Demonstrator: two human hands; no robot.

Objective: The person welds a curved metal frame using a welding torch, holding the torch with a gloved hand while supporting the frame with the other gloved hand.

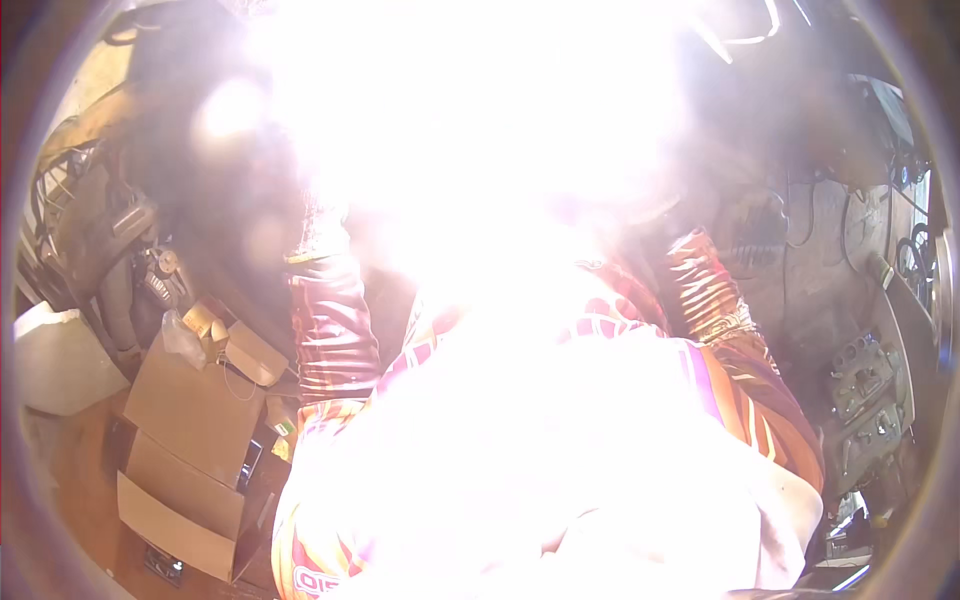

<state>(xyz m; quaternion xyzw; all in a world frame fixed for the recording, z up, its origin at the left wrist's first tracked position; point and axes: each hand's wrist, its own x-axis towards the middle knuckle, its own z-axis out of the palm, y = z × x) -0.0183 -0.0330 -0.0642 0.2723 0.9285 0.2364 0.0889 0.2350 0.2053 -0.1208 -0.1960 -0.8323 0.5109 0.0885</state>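
A strong white glare washes out the upper middle of the view, where both forearms reach forward. My left forearm, in a dark red gathered sleeve cover (335,325), runs up into the brightness, with a pale band near the wrist. On the other side, my right forearm wears a similar wrinkled red-orange sleeve cover (708,285) and angles inward. Glare hides both hands, their fingers and whatever they touch or hold. My patterned orange and purple shirt (760,400) fills the lower middle, mostly bleached out.
Opened cardboard boxes (190,415) stand at the left, with a plastic bag (184,340) and small packages on top. Beyond them lie metal machine parts (160,275) and a pale container (65,360). At the right are grey metal castings with round holes (862,385) and cables.
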